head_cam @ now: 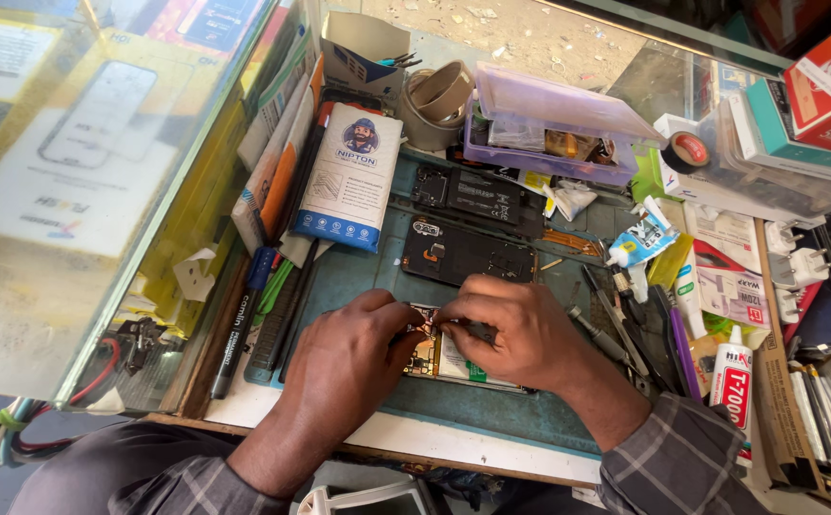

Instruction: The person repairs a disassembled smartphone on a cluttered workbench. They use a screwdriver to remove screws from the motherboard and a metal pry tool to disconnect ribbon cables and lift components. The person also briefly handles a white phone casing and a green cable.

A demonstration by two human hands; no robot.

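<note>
A white pouch (350, 176) with a blue bottom band and a cartoon-face label leans at the bench's far-left edge, against the glass case. In the far-right corner stand stacked cartons — a red box (830, 81) atop a teal-and-white box (797, 143). At the right edge lies a white glue tube (732, 391) with a red label; further back, a small blue-and-white sachet (642, 240).

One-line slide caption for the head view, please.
Both hands, left and right, work on an opened phone on a cluttered teal repair mat.
</note>
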